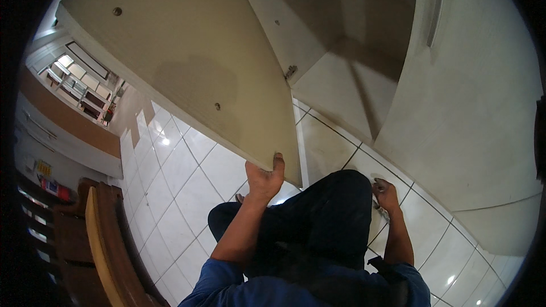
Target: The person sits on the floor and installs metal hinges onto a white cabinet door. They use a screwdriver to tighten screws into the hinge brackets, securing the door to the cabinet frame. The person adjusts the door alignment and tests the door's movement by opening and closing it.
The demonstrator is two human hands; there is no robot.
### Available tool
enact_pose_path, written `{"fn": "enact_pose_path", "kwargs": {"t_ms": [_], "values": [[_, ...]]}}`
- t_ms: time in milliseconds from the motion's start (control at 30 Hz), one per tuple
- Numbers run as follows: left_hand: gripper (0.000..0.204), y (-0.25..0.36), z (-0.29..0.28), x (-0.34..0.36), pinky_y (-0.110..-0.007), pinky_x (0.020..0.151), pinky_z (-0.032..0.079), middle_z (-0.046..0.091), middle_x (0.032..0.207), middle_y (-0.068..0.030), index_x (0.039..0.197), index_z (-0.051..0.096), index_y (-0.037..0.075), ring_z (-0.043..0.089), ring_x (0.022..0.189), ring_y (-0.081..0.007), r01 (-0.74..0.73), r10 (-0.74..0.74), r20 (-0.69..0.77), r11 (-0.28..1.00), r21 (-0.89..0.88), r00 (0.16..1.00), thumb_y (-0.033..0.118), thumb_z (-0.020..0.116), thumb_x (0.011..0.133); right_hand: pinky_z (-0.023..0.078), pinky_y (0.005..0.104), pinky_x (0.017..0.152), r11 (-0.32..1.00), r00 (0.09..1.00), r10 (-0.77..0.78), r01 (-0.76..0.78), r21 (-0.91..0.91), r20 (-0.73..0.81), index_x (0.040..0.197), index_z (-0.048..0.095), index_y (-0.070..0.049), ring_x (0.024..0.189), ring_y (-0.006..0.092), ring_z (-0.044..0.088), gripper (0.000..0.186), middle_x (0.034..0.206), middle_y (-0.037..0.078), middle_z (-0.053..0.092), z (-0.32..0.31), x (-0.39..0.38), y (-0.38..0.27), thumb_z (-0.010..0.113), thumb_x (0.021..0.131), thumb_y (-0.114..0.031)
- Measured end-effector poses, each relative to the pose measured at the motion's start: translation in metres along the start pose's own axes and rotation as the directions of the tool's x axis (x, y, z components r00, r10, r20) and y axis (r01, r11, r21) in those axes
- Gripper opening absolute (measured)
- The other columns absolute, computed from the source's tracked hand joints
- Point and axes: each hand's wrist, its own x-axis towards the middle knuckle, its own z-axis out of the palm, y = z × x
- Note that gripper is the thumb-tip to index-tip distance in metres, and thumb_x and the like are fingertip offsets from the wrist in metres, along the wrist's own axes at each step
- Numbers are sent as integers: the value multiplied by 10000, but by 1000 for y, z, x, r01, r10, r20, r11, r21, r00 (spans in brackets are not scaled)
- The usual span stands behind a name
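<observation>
A cream cabinet door panel [170, 62] stands swung out at the upper left, with two small round metal fittings on its face. My left hand [265, 181] grips its lower edge near the corner, the thumb on the face and the other fingers out of sight behind. A metal hinge piece [291, 72] sits on the inner wall of the open cabinet [341, 88] beside the door. My right hand [387, 194] is low by my right knee, above the tiles, its fingers curled. Something small and shiny shows under it, too unclear to name.
White floor tiles [199, 193] with dark joints surround my legs. At the right stands another pale cabinet panel [466, 108] with a long handle. A wooden bench [102, 244] is at the lower left, near a red fire extinguisher [56, 189]. A window lies beyond at the far left.
</observation>
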Motion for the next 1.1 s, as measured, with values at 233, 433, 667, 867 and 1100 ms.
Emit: {"fn": "enact_pose_path", "kwargs": {"t_ms": [233, 433, 667, 867, 1100], "values": [[181, -24, -29, -4, -358, 780, 474, 641, 915, -153, 969, 597, -20, 620, 853, -279, 109, -109, -30, 994, 14, 994, 49, 608, 802, 476, 394, 863, 965, 991, -3, -33, -261, -136, 1116, 617, 38, 990, 330, 615, 518, 1060, 232, 638, -32, -64, 30, 713, 782, -347], [241, -34, -57, -3, -317, 824, 462, 629, 985, -109, 1067, 556, -32, 594, 917, -199, 216, -228, -76, 967, -134, 971, 40, 618, 846, 377, 451, 990, 847, 999, -14, -4, -532, -30, 1167, 581, -19, 1156, 371, 482, 640, 1217, 212, 549, -32, -103, 39, 775, 688, -398], [219, -43, -75, -1, -288, 818, 458, 631, 979, -88, 1040, 564, -29, 585, 893, -161, 203, -213, -89, 973, -110, 973, 59, 641, 854, 419, 432, 904, 824, 989, -39, -48, -565, -140, 1127, 604, -11, 1024, 351, 516, 578, 1066, 173, 574, -20, -124, 64, 797, 621, -213], [230, -63, -95, 4, -285, 820, 460, 634, 969, -99, 1043, 559, -39, 591, 893, -167, 197, -218, -161, 971, -134, 963, 73, 649, 863, 451, 409, 857, 853, 982, -47, -56, -519, -184, 1103, 617, -15, 963, 340, 533, 488, 999, 159, 571, -22, -125, 80, 759, 660, -161], [279, -88, -125, 16, -291, 847, 457, 630, 1025, -114, 1093, 537, -38, 596, 941, -168, 156, -180, -223, 980, -122, 958, 69, 653, 862, 460, 442, 815, 835, 976, -51, -74, -546, -210, 1076, 598, -5, 938, 353, 536, 366, 1005, 175, 560, -17, -124, 81, 685, 748, -144]]}}
